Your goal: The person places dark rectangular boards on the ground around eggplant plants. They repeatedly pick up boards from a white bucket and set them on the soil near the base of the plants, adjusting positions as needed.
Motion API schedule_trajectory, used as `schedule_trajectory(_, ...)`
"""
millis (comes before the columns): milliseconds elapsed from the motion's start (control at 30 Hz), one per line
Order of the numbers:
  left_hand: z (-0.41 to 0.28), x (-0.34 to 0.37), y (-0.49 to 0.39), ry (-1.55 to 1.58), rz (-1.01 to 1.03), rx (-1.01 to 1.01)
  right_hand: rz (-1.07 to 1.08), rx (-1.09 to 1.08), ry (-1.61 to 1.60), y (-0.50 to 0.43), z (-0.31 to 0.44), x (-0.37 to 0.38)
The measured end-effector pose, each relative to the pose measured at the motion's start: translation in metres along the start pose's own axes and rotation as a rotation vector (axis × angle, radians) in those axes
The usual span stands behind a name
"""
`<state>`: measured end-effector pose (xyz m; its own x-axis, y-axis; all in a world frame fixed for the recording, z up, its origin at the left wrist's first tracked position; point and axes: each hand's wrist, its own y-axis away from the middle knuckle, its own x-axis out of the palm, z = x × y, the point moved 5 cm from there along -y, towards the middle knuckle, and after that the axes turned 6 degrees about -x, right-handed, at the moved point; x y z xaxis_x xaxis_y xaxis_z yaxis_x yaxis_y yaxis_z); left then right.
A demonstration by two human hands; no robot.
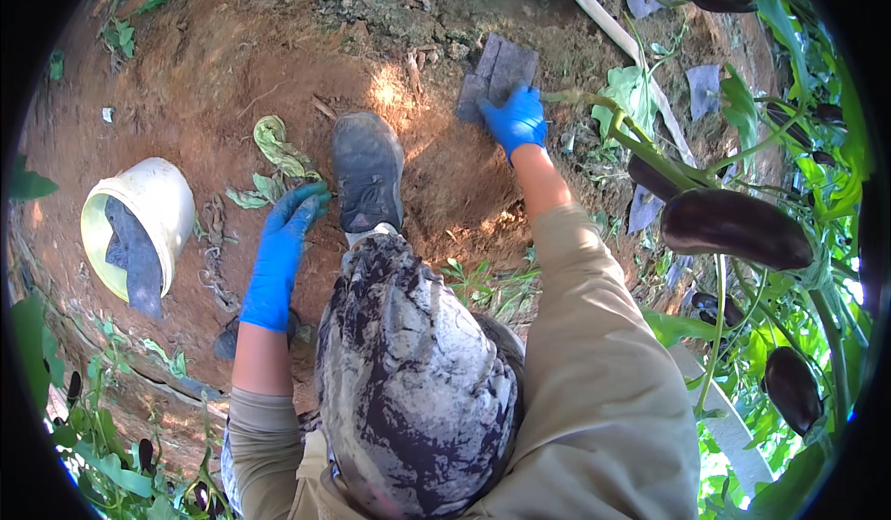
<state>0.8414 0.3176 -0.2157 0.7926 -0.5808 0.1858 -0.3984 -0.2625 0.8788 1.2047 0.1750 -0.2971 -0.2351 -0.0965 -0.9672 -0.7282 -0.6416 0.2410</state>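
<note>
My right hand (518, 120), in a blue glove, is at the lower edge of a folded dark grey fabric piece (507, 68) on the soil, its fingers closed on that edge. Left of my shoe (367, 172), my left hand (296, 210) wears a blue glove with dirty fingertips. It hangs close to a wilted green leaf (278, 146); whether the fingers hold anything is hard to see. A whitish plastic bucket (170, 189) lies tipped on its side farther left, with dark grey fabric (139, 255) coming out of its mouth.
Eggplant plants with large dark eggplants (736, 229) and thick stems reach in from the right, close to my right arm. More grey fabric pieces (703, 91) lie under them. A long pale strip (598, 15) crosses the soil at the upper right. Foliage (111, 471) grows at the lower left.
</note>
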Motion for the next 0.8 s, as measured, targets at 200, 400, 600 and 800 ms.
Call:
schedule_trajectory(200, 0.005, -0.012, 0.010, -0.040, -0.028, -0.016, 0.058, 0.061, -0.180, 0.000, -0.005, -0.026)
schedule_trajectory(400, 0.009, -0.023, 0.017, -0.022, -0.030, -0.020, -0.631, -0.117, -0.271, 0.012, -0.015, -0.116)
schedule_trajectory(600, 0.008, -0.013, 0.016, 0.012, -0.009, -0.022, -0.395, -0.301, -0.065, 0.045, 0.025, -0.114)
schedule_trajectory(800, 0.007, -0.010, 0.015, -0.031, -0.014, -0.016, -0.191, -0.070, -0.158, 0.049, -0.031, -0.028)
